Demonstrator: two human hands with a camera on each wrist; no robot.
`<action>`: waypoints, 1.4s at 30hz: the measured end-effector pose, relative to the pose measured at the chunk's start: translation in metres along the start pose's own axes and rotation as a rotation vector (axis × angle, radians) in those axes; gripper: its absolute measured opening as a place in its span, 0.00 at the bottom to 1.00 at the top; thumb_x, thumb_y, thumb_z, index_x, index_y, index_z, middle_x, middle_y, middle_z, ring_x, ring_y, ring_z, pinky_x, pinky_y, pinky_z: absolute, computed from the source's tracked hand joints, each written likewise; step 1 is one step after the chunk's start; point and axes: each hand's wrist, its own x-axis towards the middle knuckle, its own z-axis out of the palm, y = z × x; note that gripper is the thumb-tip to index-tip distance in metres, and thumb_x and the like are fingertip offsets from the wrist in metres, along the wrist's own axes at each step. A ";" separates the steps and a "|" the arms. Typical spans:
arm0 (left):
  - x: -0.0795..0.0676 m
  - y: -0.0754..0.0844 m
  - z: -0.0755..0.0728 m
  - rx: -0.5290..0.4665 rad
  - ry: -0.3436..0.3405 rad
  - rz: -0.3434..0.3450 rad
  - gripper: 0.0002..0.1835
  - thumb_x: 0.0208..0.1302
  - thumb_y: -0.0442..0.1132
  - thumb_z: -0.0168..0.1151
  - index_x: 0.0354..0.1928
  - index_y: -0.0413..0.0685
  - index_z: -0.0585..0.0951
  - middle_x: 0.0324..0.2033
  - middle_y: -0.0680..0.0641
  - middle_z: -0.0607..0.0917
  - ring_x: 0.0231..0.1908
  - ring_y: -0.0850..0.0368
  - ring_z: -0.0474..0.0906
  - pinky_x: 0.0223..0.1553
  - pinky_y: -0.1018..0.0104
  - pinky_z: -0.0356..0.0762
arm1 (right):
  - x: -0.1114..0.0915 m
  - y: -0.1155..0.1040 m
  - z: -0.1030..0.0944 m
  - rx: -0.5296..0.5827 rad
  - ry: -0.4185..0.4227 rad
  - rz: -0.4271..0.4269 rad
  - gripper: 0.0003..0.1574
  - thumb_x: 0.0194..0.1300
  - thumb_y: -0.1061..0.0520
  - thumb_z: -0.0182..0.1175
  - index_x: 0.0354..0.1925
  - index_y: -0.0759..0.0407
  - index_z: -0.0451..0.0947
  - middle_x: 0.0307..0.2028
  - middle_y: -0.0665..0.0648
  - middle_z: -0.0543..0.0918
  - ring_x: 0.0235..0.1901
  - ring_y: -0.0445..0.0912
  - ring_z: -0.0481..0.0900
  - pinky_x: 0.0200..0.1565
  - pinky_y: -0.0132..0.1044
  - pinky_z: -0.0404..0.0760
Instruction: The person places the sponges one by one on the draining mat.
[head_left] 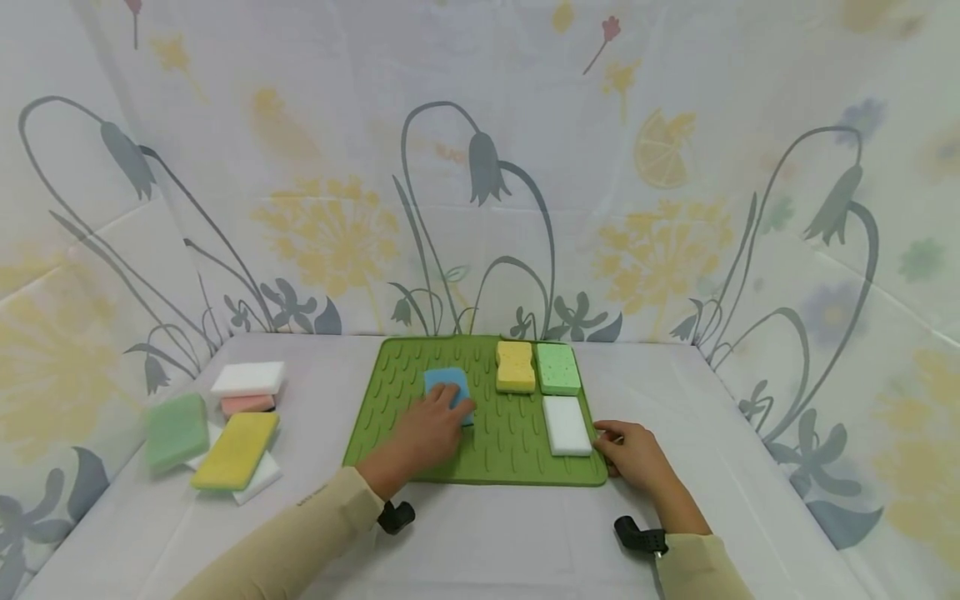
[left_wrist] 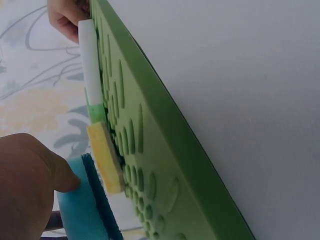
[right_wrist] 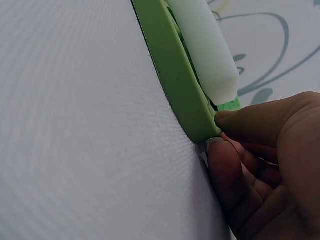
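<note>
In the pinch of the left hand [head_left: 429,427], over the mat [head_left: 491,446], is the blue sponge [head_left: 444,377], its long axis roughly away from the person. Right of that grip lies the yellow sponge [head_left: 515,367]; farther right, the right hand [head_left: 636,457] pinches the mat's edge.

Pale cloth [head_left: 450,75] fills upper frame, grey bellflowers [head_left: 487,165] and yellow blooms [head_left: 345,237] printed; white table [head_left: 517,533] spans lower frame; soft light.
</note>
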 end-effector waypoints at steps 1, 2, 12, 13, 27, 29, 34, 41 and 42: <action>0.000 0.002 0.000 0.000 0.001 0.007 0.16 0.70 0.37 0.51 0.58 0.55 0.73 0.59 0.39 0.72 0.61 0.43 0.70 0.47 0.47 0.80 | 0.000 0.000 0.000 0.000 -0.001 0.003 0.25 0.66 0.56 0.58 0.61 0.61 0.75 0.45 0.59 0.80 0.31 0.42 0.78 0.28 0.34 0.81; 0.001 0.003 0.000 -0.003 0.003 0.013 0.16 0.69 0.37 0.51 0.58 0.54 0.73 0.59 0.39 0.72 0.61 0.43 0.70 0.47 0.47 0.80 | 0.000 0.000 0.000 0.001 -0.002 0.004 0.25 0.66 0.56 0.58 0.61 0.61 0.75 0.45 0.59 0.80 0.31 0.42 0.78 0.28 0.34 0.81; 0.006 0.018 0.003 0.014 0.055 0.069 0.16 0.69 0.36 0.53 0.56 0.54 0.74 0.58 0.40 0.74 0.59 0.45 0.72 0.42 0.54 0.82 | -0.001 -0.002 0.000 -0.003 0.000 0.002 0.25 0.67 0.56 0.58 0.61 0.61 0.75 0.44 0.59 0.81 0.30 0.42 0.78 0.27 0.34 0.81; 0.006 0.020 0.004 0.009 0.051 0.071 0.16 0.69 0.36 0.52 0.57 0.54 0.74 0.58 0.40 0.74 0.59 0.45 0.72 0.43 0.54 0.82 | -0.001 -0.002 0.000 -0.001 -0.001 0.001 0.25 0.67 0.56 0.58 0.61 0.61 0.75 0.44 0.59 0.81 0.30 0.42 0.78 0.27 0.34 0.81; 0.019 0.042 0.007 -0.039 0.018 0.116 0.16 0.71 0.37 0.50 0.58 0.56 0.74 0.58 0.42 0.73 0.60 0.46 0.72 0.48 0.56 0.81 | -0.002 -0.005 -0.002 0.016 -0.006 -0.003 0.26 0.66 0.58 0.58 0.61 0.63 0.74 0.44 0.60 0.81 0.31 0.43 0.78 0.27 0.35 0.82; 0.020 0.045 0.007 -0.048 0.014 0.126 0.16 0.72 0.37 0.49 0.58 0.56 0.74 0.58 0.43 0.74 0.60 0.47 0.72 0.49 0.56 0.81 | -0.002 -0.005 -0.002 0.018 -0.005 -0.005 0.26 0.66 0.58 0.58 0.61 0.63 0.74 0.44 0.60 0.81 0.31 0.43 0.78 0.27 0.35 0.82; 0.023 0.051 0.008 -0.037 -0.009 0.146 0.16 0.72 0.36 0.47 0.58 0.56 0.75 0.58 0.43 0.74 0.60 0.48 0.72 0.50 0.58 0.81 | -0.002 -0.005 -0.003 0.022 -0.009 -0.008 0.26 0.66 0.57 0.58 0.61 0.63 0.74 0.44 0.60 0.81 0.31 0.43 0.78 0.27 0.35 0.82; 0.026 0.060 0.004 -0.022 -0.056 0.152 0.18 0.71 0.33 0.47 0.59 0.57 0.75 0.59 0.43 0.74 0.61 0.49 0.71 0.50 0.60 0.81 | -0.002 -0.003 -0.002 0.032 -0.010 -0.015 0.25 0.66 0.57 0.59 0.61 0.63 0.74 0.44 0.60 0.81 0.31 0.43 0.78 0.27 0.35 0.82; 0.027 0.061 0.003 -0.021 -0.059 0.155 0.18 0.71 0.33 0.47 0.58 0.56 0.75 0.59 0.43 0.74 0.61 0.49 0.71 0.49 0.60 0.81 | -0.002 -0.003 -0.002 0.031 -0.010 -0.016 0.25 0.66 0.58 0.59 0.61 0.63 0.74 0.44 0.60 0.81 0.31 0.43 0.78 0.27 0.35 0.82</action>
